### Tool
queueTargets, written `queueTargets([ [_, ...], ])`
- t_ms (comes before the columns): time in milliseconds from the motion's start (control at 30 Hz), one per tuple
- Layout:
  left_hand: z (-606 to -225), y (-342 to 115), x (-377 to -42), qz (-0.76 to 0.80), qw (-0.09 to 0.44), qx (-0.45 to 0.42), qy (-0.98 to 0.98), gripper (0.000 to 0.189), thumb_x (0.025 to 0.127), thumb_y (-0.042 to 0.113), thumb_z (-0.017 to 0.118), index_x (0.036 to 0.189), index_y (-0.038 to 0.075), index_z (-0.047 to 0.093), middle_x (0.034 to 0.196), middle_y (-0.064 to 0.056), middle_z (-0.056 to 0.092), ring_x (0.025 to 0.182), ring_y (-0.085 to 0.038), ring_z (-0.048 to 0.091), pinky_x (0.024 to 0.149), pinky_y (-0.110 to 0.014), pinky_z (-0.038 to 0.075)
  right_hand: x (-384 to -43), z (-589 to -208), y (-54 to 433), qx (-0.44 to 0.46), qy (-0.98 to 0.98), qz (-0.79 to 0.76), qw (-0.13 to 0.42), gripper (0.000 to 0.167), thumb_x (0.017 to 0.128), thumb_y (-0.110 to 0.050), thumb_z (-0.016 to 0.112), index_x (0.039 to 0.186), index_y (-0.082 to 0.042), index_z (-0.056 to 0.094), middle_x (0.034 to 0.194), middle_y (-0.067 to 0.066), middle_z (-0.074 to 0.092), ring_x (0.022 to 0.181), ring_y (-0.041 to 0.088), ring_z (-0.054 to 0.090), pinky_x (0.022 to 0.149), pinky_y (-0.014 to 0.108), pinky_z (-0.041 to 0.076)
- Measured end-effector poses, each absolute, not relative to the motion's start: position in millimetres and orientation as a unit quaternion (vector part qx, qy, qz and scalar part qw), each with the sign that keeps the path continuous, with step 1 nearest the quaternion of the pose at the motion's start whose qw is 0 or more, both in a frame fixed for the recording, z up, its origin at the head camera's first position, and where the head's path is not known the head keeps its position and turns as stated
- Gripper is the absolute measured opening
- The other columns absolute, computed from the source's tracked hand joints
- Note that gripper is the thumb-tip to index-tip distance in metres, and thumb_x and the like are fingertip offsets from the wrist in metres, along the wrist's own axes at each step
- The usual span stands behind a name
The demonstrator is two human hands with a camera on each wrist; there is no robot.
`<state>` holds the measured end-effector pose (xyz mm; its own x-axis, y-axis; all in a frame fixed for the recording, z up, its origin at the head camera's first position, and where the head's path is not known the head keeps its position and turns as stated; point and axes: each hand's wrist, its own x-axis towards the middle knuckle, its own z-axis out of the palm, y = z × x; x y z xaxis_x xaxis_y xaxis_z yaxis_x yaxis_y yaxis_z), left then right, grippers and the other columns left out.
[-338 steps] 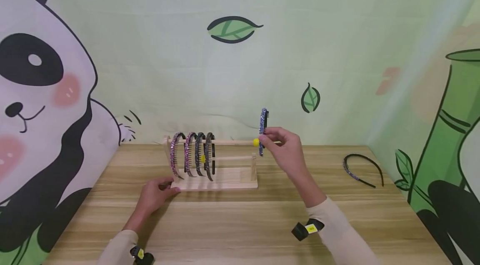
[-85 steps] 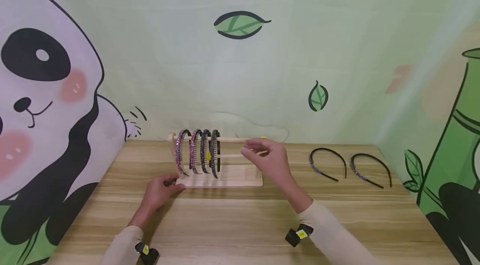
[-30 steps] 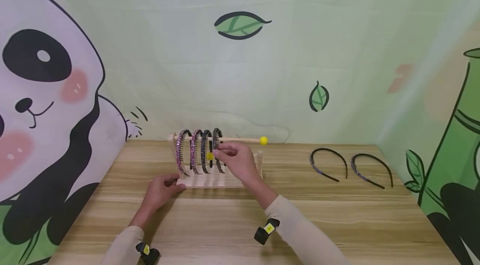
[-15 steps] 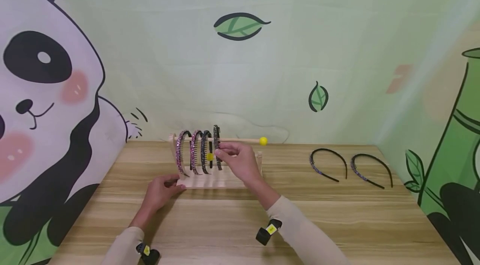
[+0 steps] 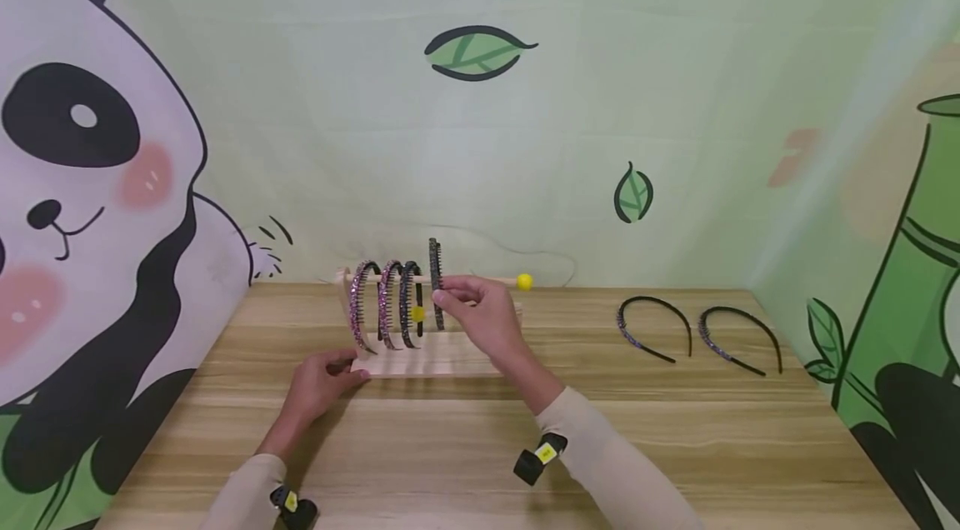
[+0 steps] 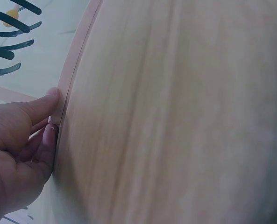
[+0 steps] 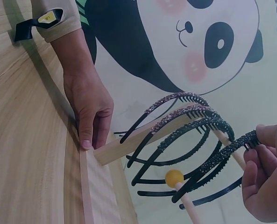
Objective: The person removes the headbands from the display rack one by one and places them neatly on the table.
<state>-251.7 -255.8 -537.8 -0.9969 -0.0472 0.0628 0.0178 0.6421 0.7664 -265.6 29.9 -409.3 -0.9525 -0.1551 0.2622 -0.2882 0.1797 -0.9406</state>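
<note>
My right hand pinches a black glittery toothed headband between thumb and fingers, raised above its neighbours at the upper rod. Left of it, two pink-purple glitter headbands and a dark one hang over that rod of a wooden display rack. In the right wrist view the held headband slants from the fingertips, its open ends near the lower rod's yellow ball. With thumb and fingers, my left hand grips the rack base's near left corner; the left wrist view shows the thumb on the base edge.
Two black headbands with blue-purple glitter lie on the wooden table at the right. A yellow ball caps the upper rod's right end. Behind hangs a green backdrop printed with a panda and leaves.
A blue headband, earlier in my right hand, now lies on the table. My right hand moved left along the rod, took the black headband and lifted it. My left hand kept its grip.
</note>
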Motion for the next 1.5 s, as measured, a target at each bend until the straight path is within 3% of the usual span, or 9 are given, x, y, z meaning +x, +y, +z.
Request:
queueTargets([
  [467, -537.9, -254.9, -253.1, -0.430, 0.038, 0.004, -0.902, 0.047, 0.091, 0.021, 0.079, 0.130, -0.003, 0.067, 0.129, -0.022, 0.068, 0.113, -0.034, 0.067, 0.096, -0.051, 0.053, -264.7, -398.6, 39.7, 0.143, -0.762, 0.628, 0.066, 0.028, 0.092, -0.025, 0.078, 0.114, -0.008, 0.076, 0.102, 0.005, 0.078, 0.095, 0.017, 0.071, 0.080, 0.031, 0.057],
  [1000, -536.7, -255.2, -251.6, -0.421, 0.035, 0.005, -0.906, 0.049, 0.092, 0.022, 0.079, 0.131, -0.002, 0.066, 0.128, -0.021, 0.069, 0.112, -0.032, 0.067, 0.096, -0.050, 0.052, -263.3, -383.0, 64.7, 0.137, -0.762, 0.625, 0.101, 0.027, 0.091, -0.025, 0.079, 0.113, -0.008, 0.077, 0.100, 0.005, 0.077, 0.096, 0.019, 0.070, 0.085, 0.034, 0.057],
  [1500, -536.5, -254.2, -252.4, -0.415, 0.029, 0.012, -0.909, 0.048, 0.092, 0.023, 0.079, 0.131, -0.003, 0.066, 0.124, -0.019, 0.071, 0.106, -0.027, 0.065, 0.093, -0.046, 0.053, -261.0, -378.9, 95.0, 0.114, -0.762, 0.626, 0.125, 0.027, 0.092, -0.024, 0.079, 0.112, -0.007, 0.077, 0.102, 0.008, 0.077, 0.098, 0.020, 0.069, 0.080, 0.026, 0.055],
])
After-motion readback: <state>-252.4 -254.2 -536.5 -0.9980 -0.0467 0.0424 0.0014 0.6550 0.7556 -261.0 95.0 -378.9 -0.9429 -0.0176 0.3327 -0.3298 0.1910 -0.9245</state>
